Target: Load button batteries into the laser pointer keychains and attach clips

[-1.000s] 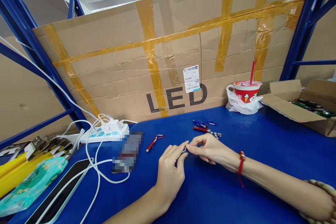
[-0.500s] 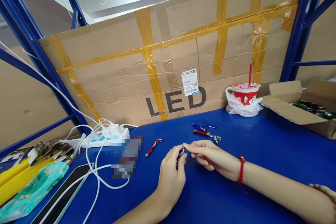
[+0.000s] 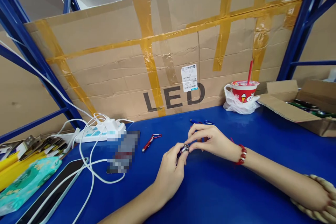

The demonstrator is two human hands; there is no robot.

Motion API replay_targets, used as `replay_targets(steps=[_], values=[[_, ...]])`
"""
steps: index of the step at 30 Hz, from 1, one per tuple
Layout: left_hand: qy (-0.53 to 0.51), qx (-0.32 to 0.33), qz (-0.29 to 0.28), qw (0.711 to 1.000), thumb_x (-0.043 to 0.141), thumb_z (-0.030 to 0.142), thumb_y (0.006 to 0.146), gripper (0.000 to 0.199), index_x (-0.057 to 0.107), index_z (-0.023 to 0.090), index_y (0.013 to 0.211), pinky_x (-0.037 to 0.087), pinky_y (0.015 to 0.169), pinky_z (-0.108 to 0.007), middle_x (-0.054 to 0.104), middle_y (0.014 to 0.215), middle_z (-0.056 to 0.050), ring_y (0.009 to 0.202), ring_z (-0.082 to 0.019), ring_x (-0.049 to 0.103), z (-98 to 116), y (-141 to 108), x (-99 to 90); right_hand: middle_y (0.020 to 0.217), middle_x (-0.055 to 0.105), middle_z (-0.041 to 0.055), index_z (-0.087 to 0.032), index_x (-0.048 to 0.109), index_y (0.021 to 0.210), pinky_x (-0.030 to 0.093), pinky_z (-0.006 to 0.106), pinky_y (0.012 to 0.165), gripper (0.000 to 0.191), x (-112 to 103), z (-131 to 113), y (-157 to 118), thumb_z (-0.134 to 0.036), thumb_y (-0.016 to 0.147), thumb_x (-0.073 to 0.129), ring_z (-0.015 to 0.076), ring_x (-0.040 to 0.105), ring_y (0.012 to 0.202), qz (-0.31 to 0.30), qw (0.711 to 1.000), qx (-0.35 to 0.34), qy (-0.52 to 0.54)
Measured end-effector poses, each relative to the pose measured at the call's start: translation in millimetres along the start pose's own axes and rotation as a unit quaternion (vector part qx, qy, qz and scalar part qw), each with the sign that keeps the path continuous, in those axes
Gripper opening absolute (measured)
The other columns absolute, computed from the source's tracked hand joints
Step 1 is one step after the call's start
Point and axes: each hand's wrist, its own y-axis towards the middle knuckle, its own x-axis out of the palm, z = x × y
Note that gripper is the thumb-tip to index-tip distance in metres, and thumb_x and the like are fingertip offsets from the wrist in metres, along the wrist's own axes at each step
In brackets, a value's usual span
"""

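Observation:
Near the middle of the blue table, my left hand is closed around a mini flashlight, dark purple-blue with a silver open-looking end. Most of its body is hidden by my fingers. My right hand comes in from the right, thumb and fingertips pinched together right beside that silver end. Whatever lies between those fingertips is too small to make out. Left of my hands lies a red keychain flashlight with a red carabiner clip. Behind my right hand a blue piece and a blue carabiner show in part.
To the left are a white power strip with tangled cables, a pixelated dark item, a phone-like slab and a teal packet. A red cup in a bag and an open carton stand back right.
My right hand has turned and lifted, its fingers now arched over the flashlight's end, covering the small red and silver parts behind. The view has shifted slightly. My left hand keeps its hold.

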Motion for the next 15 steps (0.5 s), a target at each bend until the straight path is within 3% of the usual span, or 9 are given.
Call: replay_targets(steps=[3, 8, 11, 15], values=[[0.013, 0.007, -0.027, 1.000, 0.034, 0.026, 0.090, 0.020, 0.050, 0.016, 0.085, 0.032, 0.058, -0.021, 0.049, 0.065, 0.001, 0.060, -0.010, 0.044, -1.8, 0.3, -0.4, 0.080, 0.058, 0.0039, -0.020, 0.069, 0.075, 0.045, 0.024, 0.071, 0.022, -2.5, 1.9, -1.2, -0.040, 0.073, 0.062, 0.0113, 0.055, 0.073, -0.002, 0.998, -0.052, -0.042], [0.027, 0.049, -0.033, 0.998, 0.028, 0.024, 0.092, 0.024, 0.051, 0.017, 0.089, 0.035, 0.070, -0.024, 0.054, 0.073, -0.001, 0.072, -0.013, 0.046, -3.3, -0.6, -2.3, 0.079, 0.058, 0.0026, -0.019, 0.068, 0.069, 0.043, 0.023, 0.073, 0.019, -5.5, 1.8, -1.8, -0.036, 0.075, 0.061, 0.0099, 0.055, 0.071, -0.011, 0.997, -0.063, -0.051], [0.030, 0.070, -0.040, 0.996, 0.027, 0.022, 0.092, 0.026, 0.052, 0.018, 0.096, 0.035, 0.074, -0.025, 0.056, 0.077, -0.002, 0.076, -0.014, 0.047, -4.8, -1.3, -2.6, 0.078, 0.058, 0.0020, -0.019, 0.068, 0.066, 0.042, 0.023, 0.072, 0.020, -6.3, 1.6, -1.7, -0.037, 0.074, 0.062, 0.0099, 0.055, 0.070, -0.015, 0.998, -0.034, -0.041], [0.038, 0.072, -0.035, 0.996, 0.031, 0.017, 0.090, 0.024, 0.053, 0.019, 0.100, 0.036, 0.073, -0.025, 0.057, 0.077, -0.002, 0.077, -0.014, 0.048, -6.1, -1.8, -2.5, 0.073, 0.057, 0.0030, -0.017, 0.067, 0.063, 0.041, 0.021, 0.057, 0.025, -2.3, 2.3, -2.5, -0.042, 0.068, 0.066, 0.0099, 0.052, 0.063, -0.028, 0.998, 0.059, 0.002]])
